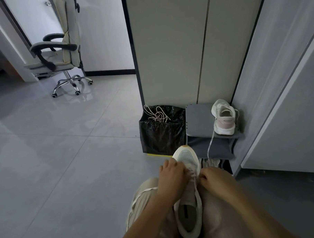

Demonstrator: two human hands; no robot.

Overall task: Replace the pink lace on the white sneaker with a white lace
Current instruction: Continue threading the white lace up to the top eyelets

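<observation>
White sneaker (188,198) is wedged between the trouser legs (145,200), near edge of view, toe pointing far, opening toward the person. Makes sense: the legs clamp it, so both hands are free for lacing and the eyelet rows face up.

Pink lace (157,114) is already out, lying in a loose tangle on top of the black-bagged bin (162,136), far and a bit left of the shoe. Removal half looks done.

Second sneaker (224,118) sits heel-near on the grey shelf (197,119) right of the bin, with a dangling lace (210,145) hanging off the shelf edge. Parked out of the way, I'd guess.

Grip:
- Left hand (171,175): fingers curved over the left side of the forefoot and holding the shoe, probably to steady it. Can't tell whether it also has lace under the fingers.
- Right hand (213,177): just right of the eyelets, fingers curled tight, fingertips (202,177) apparently pinching the white lace (196,184). A pale strand runs from there down the tongue. The contact point is small and blurred, so confidence is moderate.

My read: threading the white lace through the lower eyelets, early in the relace.
</observation>
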